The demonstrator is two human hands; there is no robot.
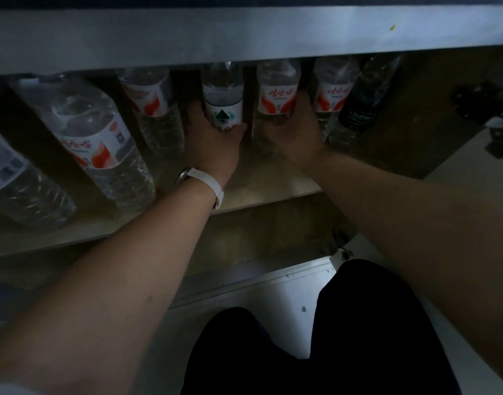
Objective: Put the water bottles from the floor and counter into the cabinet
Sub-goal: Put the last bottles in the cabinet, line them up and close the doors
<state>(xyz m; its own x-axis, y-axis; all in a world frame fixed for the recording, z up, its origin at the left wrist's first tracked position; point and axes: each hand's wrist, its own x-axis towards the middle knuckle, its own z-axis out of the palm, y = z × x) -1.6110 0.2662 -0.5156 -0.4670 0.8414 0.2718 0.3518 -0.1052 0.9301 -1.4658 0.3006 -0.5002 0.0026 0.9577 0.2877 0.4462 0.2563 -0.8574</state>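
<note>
Both my hands reach into the dim cabinet, onto its shelf (pixel 261 195). My left hand (pixel 213 141), with a white watch at the wrist, grips the lower part of a clear bottle with a white label and a green triangle (pixel 222 98). My right hand (pixel 293 129) is wrapped around a clear bottle with a red-and-white label (pixel 277 92). Both bottles stand upright on the shelf. Their caps are hidden behind the counter edge (pixel 244 32).
More bottles stand on the shelf: a large red-label jug (pixel 87 138), another big one (pixel 13 181) at far left, a red-label bottle (pixel 150 98), another (pixel 333 89) at right and a dark-label bottle (pixel 361 106). The open cabinet door (pixel 433 115) stands right. My knees are below.
</note>
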